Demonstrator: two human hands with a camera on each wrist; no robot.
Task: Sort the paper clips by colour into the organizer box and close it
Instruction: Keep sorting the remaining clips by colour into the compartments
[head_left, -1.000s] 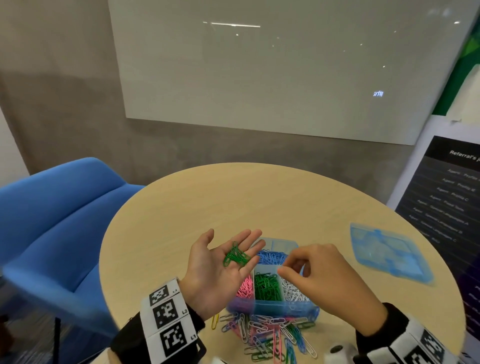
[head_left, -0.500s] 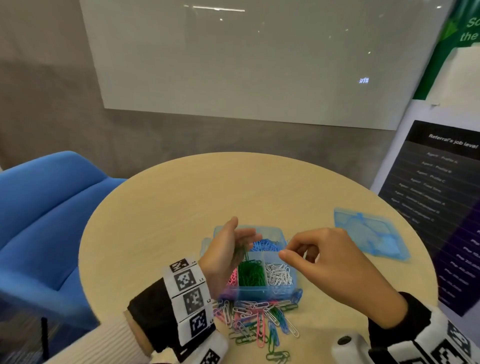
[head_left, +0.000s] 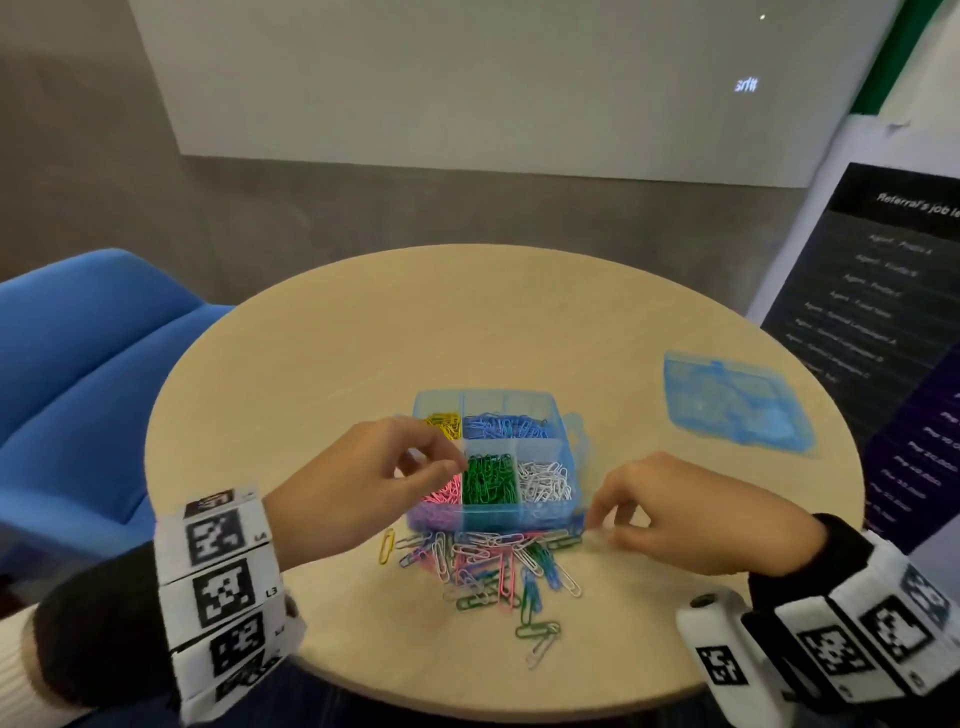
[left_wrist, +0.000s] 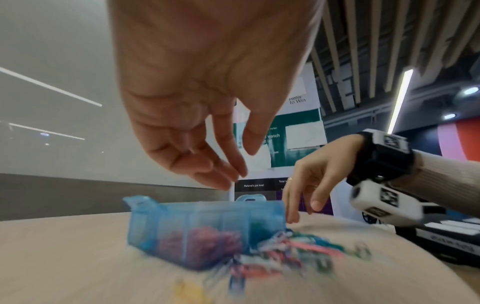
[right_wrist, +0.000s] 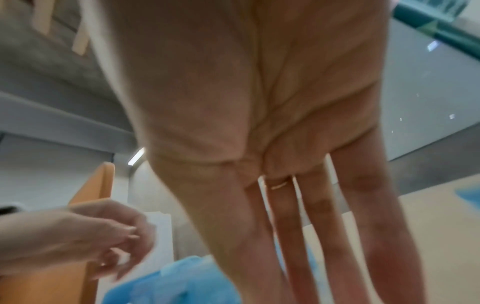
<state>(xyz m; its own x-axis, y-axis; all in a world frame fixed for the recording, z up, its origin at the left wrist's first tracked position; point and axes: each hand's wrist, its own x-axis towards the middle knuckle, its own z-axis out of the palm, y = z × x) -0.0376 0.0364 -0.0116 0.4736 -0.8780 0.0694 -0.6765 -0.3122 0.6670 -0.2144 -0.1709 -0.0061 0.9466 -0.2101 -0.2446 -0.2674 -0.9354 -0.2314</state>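
Room: a round wooden table (head_left: 322, 374) before a grey wall with a whiteboard (head_left: 467, 78); a blue chair (head_left: 78, 364) at the left, a dark poster (head_left: 893, 322) at the right.
Box (head_left: 524, 512): open, blue and see-through, near the table's middle; yellow and blue clips in the far cells, pink, green and white in the near ones.
Lid (head_left: 732, 410): flat on the table, well apart to the right of the box.
Loose clips (head_left: 493, 566): a mixed heap just in front of the box, touching its near wall.
Left hand (head_left: 363, 483): above the box's left side, over the pink cell; fingers loosely curled with tips close together, and they seem to hold nothing, though the wrist view is blurred.
Right hand (head_left: 670, 514): at the box's near right corner, fingers pointing down and slightly apart, tips at the heap's edge; I cannot tell whether they touch a clip.
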